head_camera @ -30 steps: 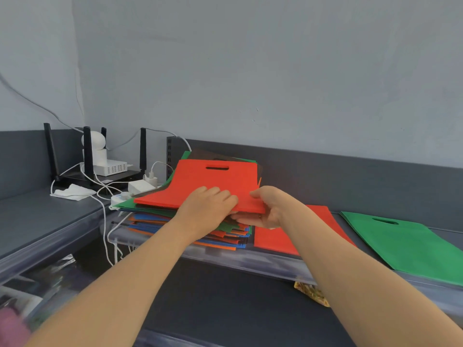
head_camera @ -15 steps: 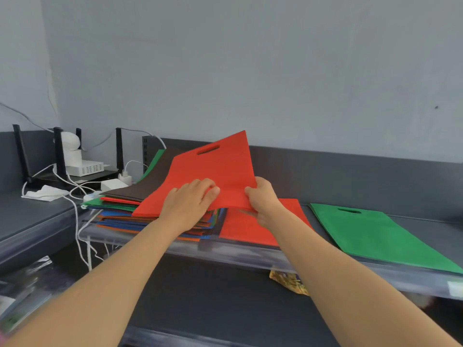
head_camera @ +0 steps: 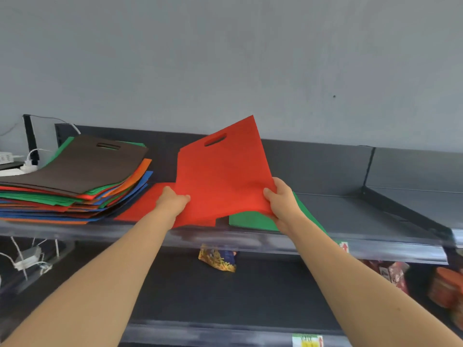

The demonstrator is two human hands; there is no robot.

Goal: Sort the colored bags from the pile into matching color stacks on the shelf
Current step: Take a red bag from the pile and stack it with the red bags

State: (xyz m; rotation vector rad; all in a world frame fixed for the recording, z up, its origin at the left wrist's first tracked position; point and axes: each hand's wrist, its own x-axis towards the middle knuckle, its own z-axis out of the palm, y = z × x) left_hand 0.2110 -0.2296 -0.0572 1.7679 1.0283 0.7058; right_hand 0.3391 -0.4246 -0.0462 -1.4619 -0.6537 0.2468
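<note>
Carry step, as I read it: my left hand and right hand each pinch a lower corner of the red bag, held tilted up off the shelf between them, handle cutout at the far end. The mixed pile sits well to the left of my left hand, the red stack lies just under and left of it, and the green stack under my right hand. Next I'd guess: shift left, lower flat onto the red stack, edges squared, let go.

The single head-worn camera looked forward and slightly down, close to the dark grey metal shelf.
</note>
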